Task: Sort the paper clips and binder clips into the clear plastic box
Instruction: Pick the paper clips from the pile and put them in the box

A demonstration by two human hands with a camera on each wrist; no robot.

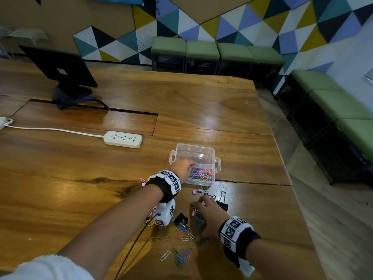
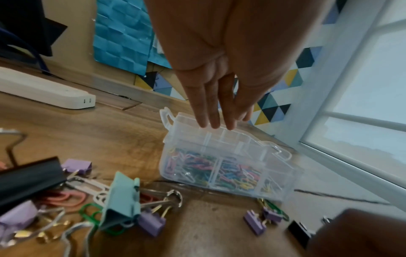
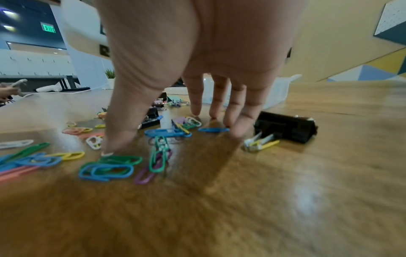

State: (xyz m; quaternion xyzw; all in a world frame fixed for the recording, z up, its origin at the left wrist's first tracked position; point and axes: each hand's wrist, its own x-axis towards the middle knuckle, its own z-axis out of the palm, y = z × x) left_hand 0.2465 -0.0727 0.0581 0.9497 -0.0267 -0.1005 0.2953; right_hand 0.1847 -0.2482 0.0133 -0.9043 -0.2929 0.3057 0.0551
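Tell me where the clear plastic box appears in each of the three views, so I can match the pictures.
Head view: the clear plastic box sits right of centre on the wooden table, under the left hand.
Left wrist view: centre, below the straight fingers, paper clips in its near compartments.
Right wrist view: only blurred parts show, far behind the fingers.
Shared landmark: the large black binder clip, which lies nearer the person than the box.

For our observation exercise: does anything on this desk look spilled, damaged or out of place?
Yes. Coloured paper clips and binder clips lie scattered loose on the wooden table beside the clear plastic box, and a dark crack runs across the tabletop.
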